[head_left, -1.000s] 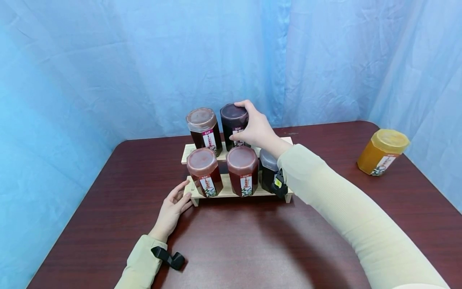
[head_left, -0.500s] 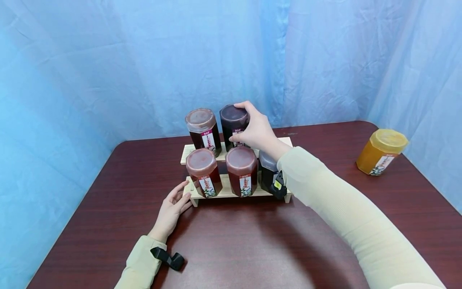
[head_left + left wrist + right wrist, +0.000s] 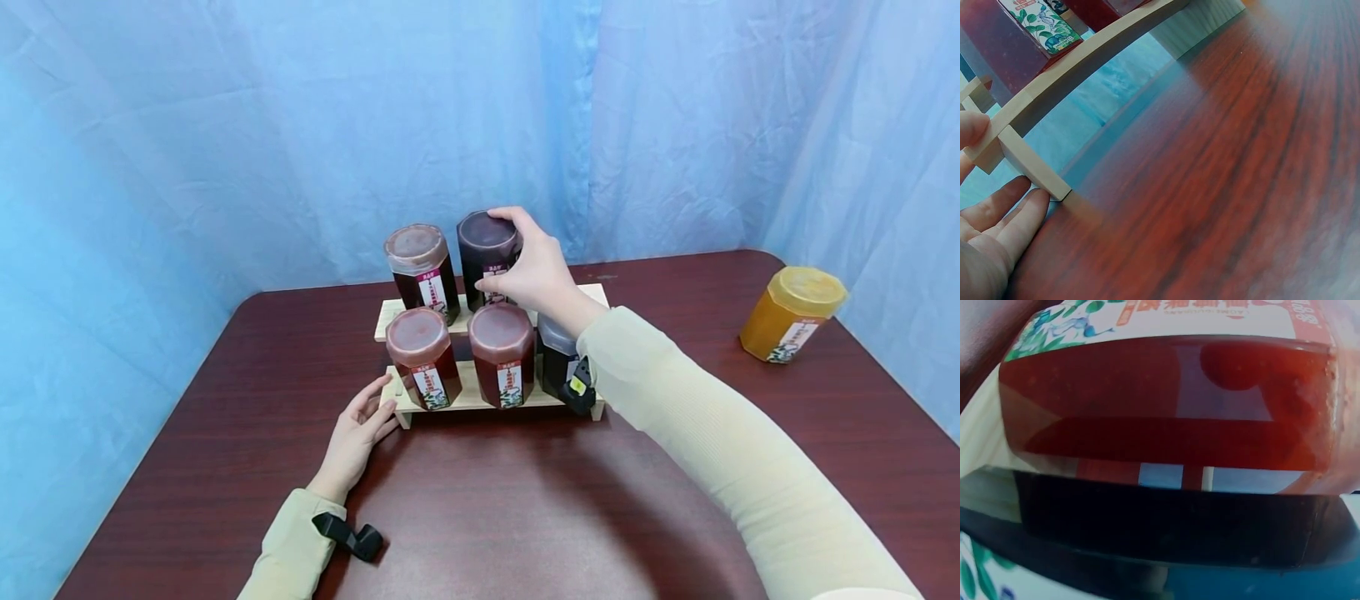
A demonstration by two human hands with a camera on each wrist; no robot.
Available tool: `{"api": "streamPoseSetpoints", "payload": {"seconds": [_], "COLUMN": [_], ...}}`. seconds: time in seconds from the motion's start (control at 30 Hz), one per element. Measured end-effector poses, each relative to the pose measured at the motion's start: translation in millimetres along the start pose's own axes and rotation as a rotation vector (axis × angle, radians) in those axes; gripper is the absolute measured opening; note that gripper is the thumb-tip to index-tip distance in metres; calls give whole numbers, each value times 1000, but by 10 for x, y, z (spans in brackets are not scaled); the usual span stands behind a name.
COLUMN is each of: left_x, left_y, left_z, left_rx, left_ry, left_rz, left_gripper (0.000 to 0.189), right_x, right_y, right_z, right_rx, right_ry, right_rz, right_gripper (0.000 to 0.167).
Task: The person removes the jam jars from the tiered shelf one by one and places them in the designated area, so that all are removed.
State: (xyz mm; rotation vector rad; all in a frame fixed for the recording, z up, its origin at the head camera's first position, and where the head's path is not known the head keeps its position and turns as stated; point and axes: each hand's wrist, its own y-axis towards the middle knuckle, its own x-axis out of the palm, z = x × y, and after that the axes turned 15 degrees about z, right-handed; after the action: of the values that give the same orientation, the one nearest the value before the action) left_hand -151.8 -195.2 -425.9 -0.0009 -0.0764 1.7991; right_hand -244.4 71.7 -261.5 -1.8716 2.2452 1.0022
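My right hand grips a dark purple hexagonal jar near its lid, over the back tier of a light wooden two-tier rack. Its thumb lies on the near side, by the label, with a finger over the lid's far edge. My left hand touches the rack's left end with mostly straight fingers. In the left wrist view, those fingers rest beside the rack's leg. A red jar and a darker jar below it fill the right wrist view; the right hand is out of sight there.
Left of the held jar stands a dark brown-red jar. The front tier bears two red jars and a dark jar, partly behind my right wrist. A yellow jar stands at the table's right. Blue curtains hang behind.
The dark purple jar and my right hand have risen very slightly in the last half second. My left hand stays at the rack's end.
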Motion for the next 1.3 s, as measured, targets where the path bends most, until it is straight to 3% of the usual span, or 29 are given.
{"api": "streamPoseSetpoints", "payload": {"seconds": [0.4, 0.87, 1.3], "left_x": [-22, -44, -42], "left_y": [6, 5, 15], "left_z": [1, -26, -27], "left_rx": [-21, -15, -23], "left_ry": [11, 9, 17], "left_rz": [15, 18, 19], "left_gripper": [49, 49, 48], "right_x": [-109, -410, -804], "right_y": [-53, -96, -146], "right_z": [-45, 124, 328], "right_rx": [46, 37, 13], "right_ry": [114, 247, 244], "right_rz": [80, 201, 320], "right_gripper": [84, 84, 81]}}
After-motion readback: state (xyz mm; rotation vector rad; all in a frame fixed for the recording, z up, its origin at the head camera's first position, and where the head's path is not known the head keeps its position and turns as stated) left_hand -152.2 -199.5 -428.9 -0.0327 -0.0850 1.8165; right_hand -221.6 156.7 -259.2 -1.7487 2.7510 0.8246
